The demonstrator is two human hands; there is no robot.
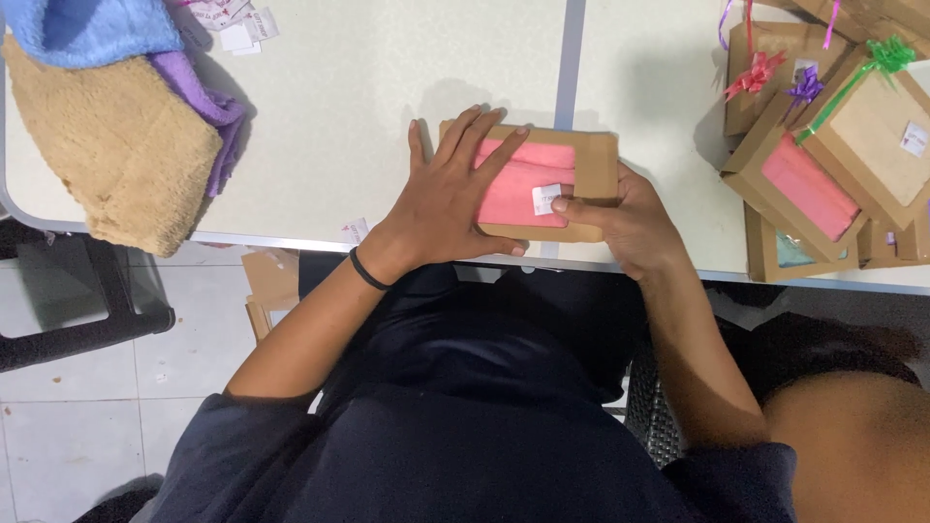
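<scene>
A flat brown cardboard box [593,160] with a clear window lies at the near edge of the white table [368,87]. A folded pink cloth [528,184] shows through the window. My left hand [448,194] lies flat across the box's left half, fingers spread. My right hand [625,221] grips the box's right near corner, and its thumb presses a small white sticker [544,198] onto the window.
Folded tan [111,155], blue [87,29] and purple [208,107] towels are piled at the table's left. Several ribbon-tied brown window boxes [823,145] are stacked at the right. White paper labels [237,24] lie at the far left. A black chair [77,310] stands on the tiled floor.
</scene>
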